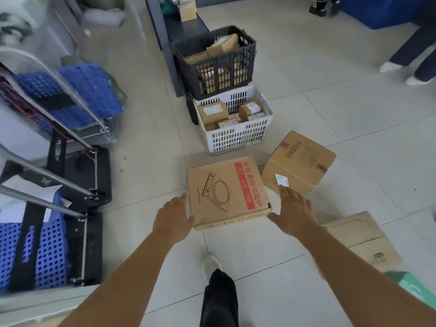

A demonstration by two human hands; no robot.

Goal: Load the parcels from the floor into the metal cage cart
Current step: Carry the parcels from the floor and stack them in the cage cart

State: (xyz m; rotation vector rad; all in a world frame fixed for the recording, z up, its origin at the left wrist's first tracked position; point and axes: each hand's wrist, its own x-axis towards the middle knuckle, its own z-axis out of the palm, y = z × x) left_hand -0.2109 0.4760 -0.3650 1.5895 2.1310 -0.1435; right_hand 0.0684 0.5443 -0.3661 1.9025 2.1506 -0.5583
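A flat cardboard parcel [226, 192] with a cooktop drawing and a red band lies on the tiled floor in front of me. My left hand [173, 218] is at its near left corner, thumb touching the edge, fingers relaxed. My right hand [293, 210] hovers at its near right corner with straight fingers, holding nothing. A second brown parcel [299, 162] with a white label sits just right of it. A third parcel [363, 239] lies at the lower right. The metal cage cart [77, 138], with blue perforated panels, stands at the left.
A white crate [236, 138] of small boxes and a black crate [217, 64] of parcels stand behind the flat parcel, beside a dark shelf post. Another person's legs [410, 55] are at the far right. A green item [415, 289] lies at the lower right. My own foot [211, 265] is below the parcel.
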